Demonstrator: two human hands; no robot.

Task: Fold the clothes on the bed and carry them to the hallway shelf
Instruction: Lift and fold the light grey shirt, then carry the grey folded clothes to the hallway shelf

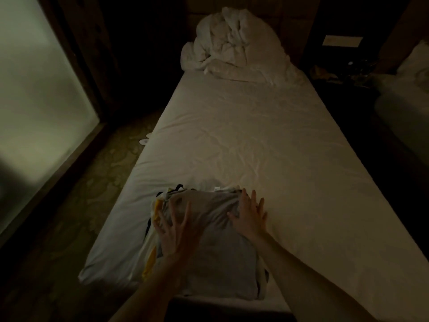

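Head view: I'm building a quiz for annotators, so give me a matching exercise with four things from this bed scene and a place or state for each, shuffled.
Things:
1. crumpled duvet
2. stack of folded clothes
3. left hand
4. right hand

Places or states:
A. at the near end of the bed
B. fingers spread, over the stack's left half
C. heaped at the far end of the bed
D. fingers spread, at the stack's right edge

Pairs: 1-C, 2-A, 3-B, 4-D

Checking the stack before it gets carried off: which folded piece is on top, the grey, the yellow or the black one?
The grey garment is on top, under the left hand and right hand. Yellow and black pieces only peek out at the stack's edges.
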